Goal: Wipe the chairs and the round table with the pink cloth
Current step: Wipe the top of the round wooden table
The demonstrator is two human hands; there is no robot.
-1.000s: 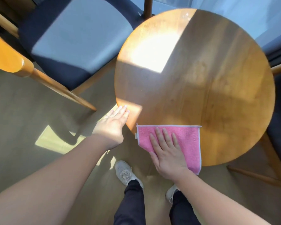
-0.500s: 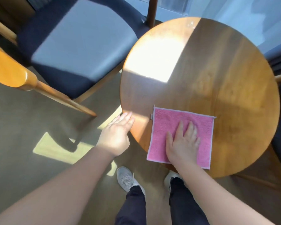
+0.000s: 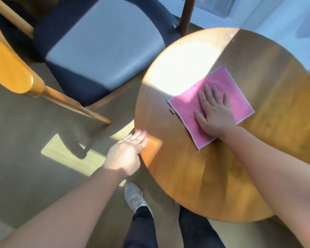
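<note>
Hard sunlight is thrown from the window side, blowing out a patch on the round table (image 3: 213,185) and floor (image 3: 16,140). Deep shadows are cast elsewhere. Edges are bent, and the chair (image 3: 100,47) is perhaps motion-blurred.

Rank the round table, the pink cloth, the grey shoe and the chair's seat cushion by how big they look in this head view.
1. Round table
2. Seat cushion, clearly smaller than the tabletop, though it sits farther away
3. Pink cloth, partly covered by the right hand
4. Grey shoe, on the floor, so farther away
</note>
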